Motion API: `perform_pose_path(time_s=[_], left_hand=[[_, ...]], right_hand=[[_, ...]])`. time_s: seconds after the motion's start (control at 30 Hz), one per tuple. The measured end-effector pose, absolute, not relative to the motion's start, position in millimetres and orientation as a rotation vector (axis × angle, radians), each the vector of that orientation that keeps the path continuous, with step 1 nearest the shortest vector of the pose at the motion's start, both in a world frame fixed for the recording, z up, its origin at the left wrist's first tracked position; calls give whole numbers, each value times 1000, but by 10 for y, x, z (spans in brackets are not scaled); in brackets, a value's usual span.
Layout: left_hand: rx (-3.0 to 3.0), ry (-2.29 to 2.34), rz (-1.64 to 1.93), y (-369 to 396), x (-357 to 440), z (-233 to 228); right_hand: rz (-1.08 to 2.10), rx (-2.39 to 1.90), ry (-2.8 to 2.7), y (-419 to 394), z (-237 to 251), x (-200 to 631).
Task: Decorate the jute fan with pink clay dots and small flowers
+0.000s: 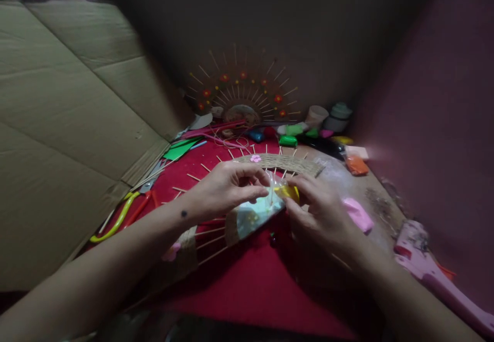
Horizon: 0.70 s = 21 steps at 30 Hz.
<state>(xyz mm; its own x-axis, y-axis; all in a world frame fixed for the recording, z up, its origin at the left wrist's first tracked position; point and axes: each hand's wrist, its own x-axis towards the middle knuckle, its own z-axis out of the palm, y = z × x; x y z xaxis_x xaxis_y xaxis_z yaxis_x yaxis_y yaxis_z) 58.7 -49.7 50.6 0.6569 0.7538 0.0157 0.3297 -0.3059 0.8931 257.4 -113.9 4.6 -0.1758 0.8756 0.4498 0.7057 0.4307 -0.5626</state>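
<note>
Above the half-round stick-and-twine craft (270,161), my two hands meet at a small clear plastic bag (275,181) with something yellow, like a lump of clay (291,192), in it. My left hand (235,187) pinches the bag's clear end between thumb and fingers. Around the yellow part close the fingers of my right hand (318,205). Beneath them lies the craft's pale blue centre (250,218), with small yellow marks. A pink flower (255,158) sits on the outer twine band, and another pink flower (172,252) is at the lower left.
Scissors (127,213) with yellow and red handles lie left by a cardboard sheet (69,105). At the back stands a finished-looking sunburst craft (243,89). Green (288,141), orange (357,165) and pink (358,215) packets lie around; a pink glue gun (432,275) is at right.
</note>
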Motion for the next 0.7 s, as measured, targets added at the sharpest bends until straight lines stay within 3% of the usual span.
perform_pose_path(time_s=[0.3, 0.47, 0.6, 0.7], left_hand=[[1666, 846, 498, -557, 606, 409], [1963, 1019, 519, -675, 609, 409], [1946, 1014, 569, -702, 616, 393], [2256, 971, 643, -698, 602, 357]], right_hand=[[402, -1359, -1927, -1246, -20, 2504], [218, -1217, -1937, -1305, 0, 2460], [187, -1142, -1946, -1325, 17, 2403], [189, -1153, -1914, -1333, 13, 2399]])
